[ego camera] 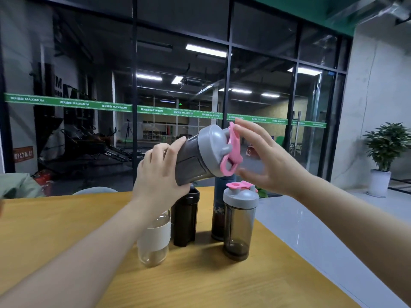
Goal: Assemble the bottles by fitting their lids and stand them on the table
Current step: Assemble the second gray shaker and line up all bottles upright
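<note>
My left hand grips a smoky grey shaker bottle, held tilted above the table with its top pointing right. A grey lid with a pink flip cap sits on that bottle. My right hand is spread beside the lid, its fingertips touching the pink cap. Below, on the yellow table, stand a matching grey shaker with grey-and-pink lid, a black bottle, a tall dark bottle and a clear bottle with a white sleeve, partly hidden by my left arm.
The table's right edge runs diagonally beside a pale glossy floor. A glass wall stands behind the table. A potted plant is at the far right, and a pale chair back shows behind the table's far edge.
</note>
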`<state>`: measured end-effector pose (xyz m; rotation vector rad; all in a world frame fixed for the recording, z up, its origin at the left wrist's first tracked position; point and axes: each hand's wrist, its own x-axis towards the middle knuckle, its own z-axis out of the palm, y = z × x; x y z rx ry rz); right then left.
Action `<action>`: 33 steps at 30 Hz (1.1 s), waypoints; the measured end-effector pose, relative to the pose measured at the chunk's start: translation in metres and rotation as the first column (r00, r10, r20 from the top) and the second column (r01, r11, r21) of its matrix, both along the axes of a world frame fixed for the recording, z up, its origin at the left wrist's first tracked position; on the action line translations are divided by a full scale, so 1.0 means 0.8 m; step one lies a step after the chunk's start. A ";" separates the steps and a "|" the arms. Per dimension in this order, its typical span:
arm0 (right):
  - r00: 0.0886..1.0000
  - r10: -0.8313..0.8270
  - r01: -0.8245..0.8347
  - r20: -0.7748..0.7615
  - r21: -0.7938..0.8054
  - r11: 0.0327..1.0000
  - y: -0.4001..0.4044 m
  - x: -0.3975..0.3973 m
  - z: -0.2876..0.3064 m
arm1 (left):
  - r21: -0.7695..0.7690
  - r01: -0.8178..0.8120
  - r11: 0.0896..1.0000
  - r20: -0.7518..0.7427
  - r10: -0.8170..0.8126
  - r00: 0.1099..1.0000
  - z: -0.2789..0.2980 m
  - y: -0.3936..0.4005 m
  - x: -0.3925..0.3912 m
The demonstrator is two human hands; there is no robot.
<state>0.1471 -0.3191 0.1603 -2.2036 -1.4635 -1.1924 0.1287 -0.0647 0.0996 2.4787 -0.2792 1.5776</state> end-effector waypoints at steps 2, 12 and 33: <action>0.957 0.037 -0.005 -0.286 0.111 0.994 -0.001 -0.010 -0.003 | -0.023 -0.037 0.999 0.045 0.038 0.998 -0.002 -0.012 -0.004; 0.729 0.110 0.332 -0.675 0.490 0.806 0.021 -0.026 0.012 | 0.036 -0.096 0.995 0.086 0.093 0.992 -0.028 -0.053 -0.014; 0.666 -0.257 0.344 -0.700 -0.017 0.939 -0.037 -0.002 -0.028 | -0.025 -0.195 0.981 -0.434 0.165 0.886 -0.104 0.018 -0.001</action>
